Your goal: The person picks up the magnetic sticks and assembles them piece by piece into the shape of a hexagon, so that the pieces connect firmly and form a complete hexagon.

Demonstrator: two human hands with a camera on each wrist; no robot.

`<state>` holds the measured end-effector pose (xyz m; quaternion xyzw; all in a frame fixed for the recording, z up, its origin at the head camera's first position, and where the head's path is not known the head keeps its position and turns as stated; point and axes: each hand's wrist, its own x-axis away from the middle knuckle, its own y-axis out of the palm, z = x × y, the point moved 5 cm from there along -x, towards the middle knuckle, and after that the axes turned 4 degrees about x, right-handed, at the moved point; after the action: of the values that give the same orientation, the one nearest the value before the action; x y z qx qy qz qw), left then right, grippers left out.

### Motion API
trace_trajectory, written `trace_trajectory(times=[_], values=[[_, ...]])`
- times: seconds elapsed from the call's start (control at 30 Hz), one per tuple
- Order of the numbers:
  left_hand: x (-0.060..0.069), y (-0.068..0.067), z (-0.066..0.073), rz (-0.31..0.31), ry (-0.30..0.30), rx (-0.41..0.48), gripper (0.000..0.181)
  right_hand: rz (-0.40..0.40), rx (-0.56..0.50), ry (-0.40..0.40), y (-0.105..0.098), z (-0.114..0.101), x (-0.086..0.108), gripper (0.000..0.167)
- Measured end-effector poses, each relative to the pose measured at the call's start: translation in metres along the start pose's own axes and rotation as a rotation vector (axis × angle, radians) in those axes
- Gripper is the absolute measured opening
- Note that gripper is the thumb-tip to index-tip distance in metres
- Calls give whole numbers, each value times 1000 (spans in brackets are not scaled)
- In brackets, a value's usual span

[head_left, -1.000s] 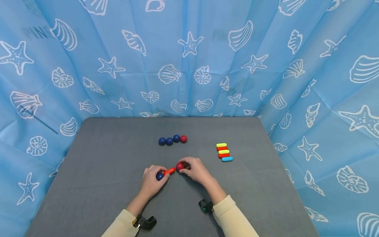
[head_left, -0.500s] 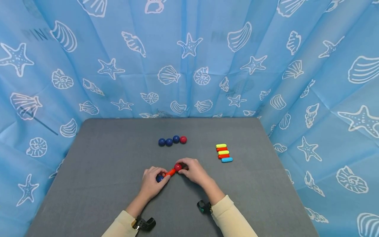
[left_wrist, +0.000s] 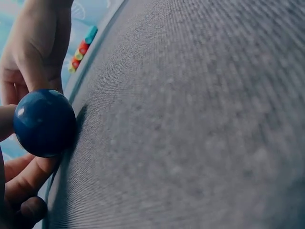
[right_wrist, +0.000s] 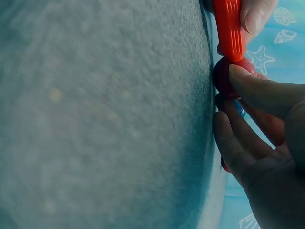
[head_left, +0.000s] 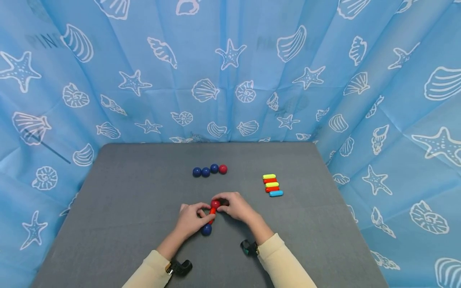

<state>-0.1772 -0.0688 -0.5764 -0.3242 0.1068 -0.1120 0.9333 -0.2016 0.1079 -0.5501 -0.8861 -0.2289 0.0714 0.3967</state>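
Observation:
Near the middle of the grey table, my left hand pinches a short orange-red rod between thumb and fingers. At the rod's near end sits a dark blue ball, which also fills the front of the left wrist view as a glossy sphere. A red ball touches the rod's far end, and my right hand grips it with thumb and fingertips. From the right wrist, the grooved rod meets the red ball end-on. Fingers cover part of the rod in the head view.
Farther back on the table is a row of several blue balls with one red ball at its right end. To the right lie stacked yellow and red rods and a blue rod. A blue shell-patterned curtain hangs behind.
The red ball came left against the rod's end. The rod and blue ball then swung round, the blue ball now nearer me, and the left hand shifted right along with them.

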Motion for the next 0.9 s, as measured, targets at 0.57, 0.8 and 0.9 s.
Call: trace_trajectory(times=[0.57, 0.8, 0.9], values=[[-1, 0, -6, -1, -2, 57, 17, 120, -56, -52, -29, 14, 16, 33], [0, 1, -6, 10, 7, 45, 17, 200, -56, -38, -45, 25, 30, 33], [1, 1, -5, 11, 3, 56, 16, 241, -48, -39, -52, 29, 35, 33]])
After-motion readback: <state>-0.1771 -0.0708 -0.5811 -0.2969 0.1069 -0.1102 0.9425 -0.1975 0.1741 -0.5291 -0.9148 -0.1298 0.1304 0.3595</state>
